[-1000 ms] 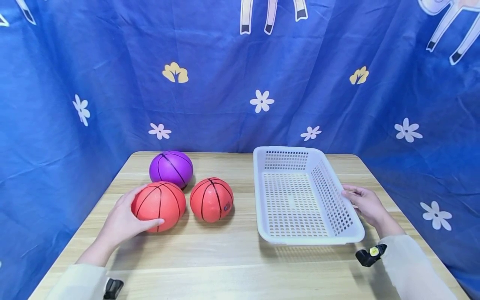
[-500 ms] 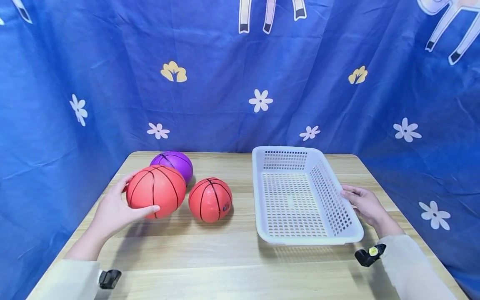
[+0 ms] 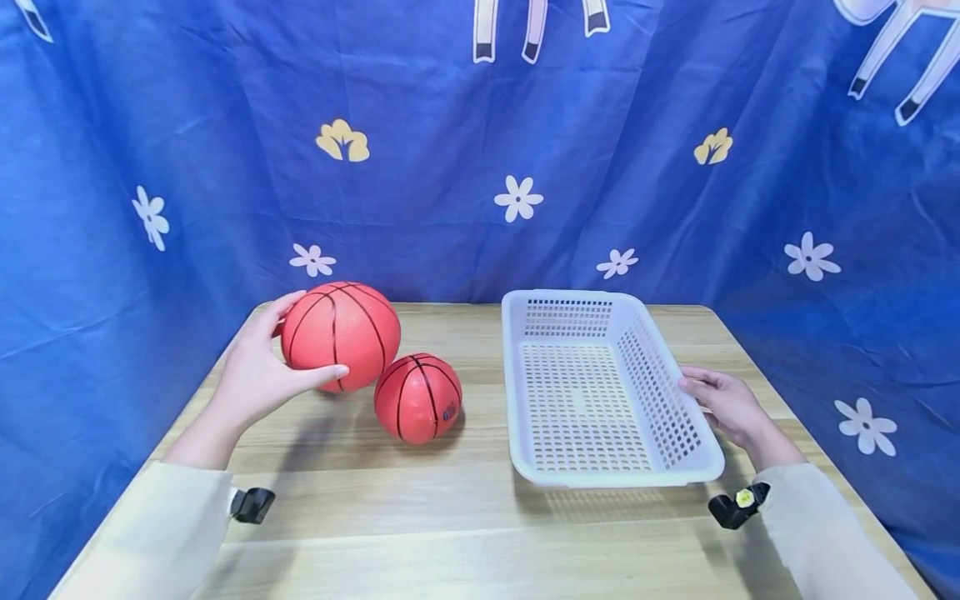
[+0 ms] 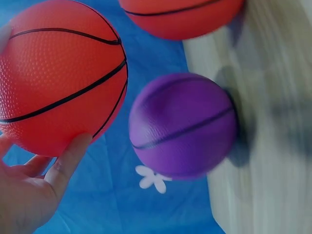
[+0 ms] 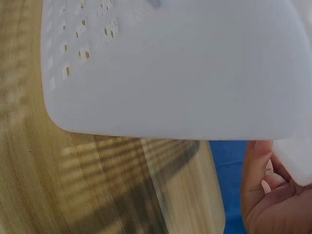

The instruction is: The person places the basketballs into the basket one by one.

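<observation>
In the head view my left hand (image 3: 258, 375) grips a red toy basketball (image 3: 341, 333) with black seams, thumb at its near side, holding it above the table. A second, smaller-looking red basketball (image 3: 418, 400) rests on the table just right of it. The lifted ball hides a purple basketball, which the left wrist view shows as a purple ball (image 4: 183, 126) on the tabletop. At the right, my right hand (image 3: 738, 412) holds the right side of a white perforated plastic basket (image 3: 512, 392). In the right wrist view the thumb (image 5: 254, 165) lies against the basket below its rim.
A light wood-grain table (image 3: 420, 542) carries everything. Blue patterned cloth (image 3: 420, 167) hangs behind it and along both sides. Bare tabletop lies between the smaller red ball and the basket.
My left hand has raised the red basketball off the table and moved it farther back, then slightly right, covering the purple ball in the head view. My right hand and the basket stay put.
</observation>
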`<state>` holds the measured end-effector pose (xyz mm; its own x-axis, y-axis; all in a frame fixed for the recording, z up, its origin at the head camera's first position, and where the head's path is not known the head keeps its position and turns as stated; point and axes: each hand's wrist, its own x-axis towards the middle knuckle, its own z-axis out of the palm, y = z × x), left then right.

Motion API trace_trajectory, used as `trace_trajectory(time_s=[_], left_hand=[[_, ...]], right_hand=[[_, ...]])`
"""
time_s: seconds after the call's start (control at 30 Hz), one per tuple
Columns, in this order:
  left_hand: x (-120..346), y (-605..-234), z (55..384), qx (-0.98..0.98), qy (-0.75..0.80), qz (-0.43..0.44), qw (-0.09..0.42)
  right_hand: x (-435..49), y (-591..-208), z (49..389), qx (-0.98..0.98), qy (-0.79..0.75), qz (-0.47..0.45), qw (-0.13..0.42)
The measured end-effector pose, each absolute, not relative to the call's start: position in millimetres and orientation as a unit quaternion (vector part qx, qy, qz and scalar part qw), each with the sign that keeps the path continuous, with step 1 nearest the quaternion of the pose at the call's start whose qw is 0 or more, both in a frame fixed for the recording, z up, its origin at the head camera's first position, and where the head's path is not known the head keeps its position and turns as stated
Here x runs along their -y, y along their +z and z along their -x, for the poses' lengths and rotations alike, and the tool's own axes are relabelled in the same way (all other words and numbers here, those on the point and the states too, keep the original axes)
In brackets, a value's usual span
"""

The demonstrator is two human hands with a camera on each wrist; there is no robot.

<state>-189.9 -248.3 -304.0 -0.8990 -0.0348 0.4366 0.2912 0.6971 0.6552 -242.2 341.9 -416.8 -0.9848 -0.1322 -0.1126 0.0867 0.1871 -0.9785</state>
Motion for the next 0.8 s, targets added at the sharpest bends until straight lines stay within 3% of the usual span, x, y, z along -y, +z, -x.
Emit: trace_trajectory(time_s=[0.23,0.5,0.8], left_hand=[[222.5,-290.1,210.2,0.899,-0.387,0.073,0.192],[186.0,-276.1,236.6,0.893,-0.403,0.091,0.178],[126.0,-271.9,267.1,0.892,-0.407,0.102,0.168]], right_hand=[[-331.1,-406.0,235.6,-0.790,-0.608,-0.008,0.078],[-367.9,-464.6,275.3,-0.777,-0.626,-0.023,0.064],[-372.4,-476.3,281.8,-0.765,-0.641,-0.034,0.049]])
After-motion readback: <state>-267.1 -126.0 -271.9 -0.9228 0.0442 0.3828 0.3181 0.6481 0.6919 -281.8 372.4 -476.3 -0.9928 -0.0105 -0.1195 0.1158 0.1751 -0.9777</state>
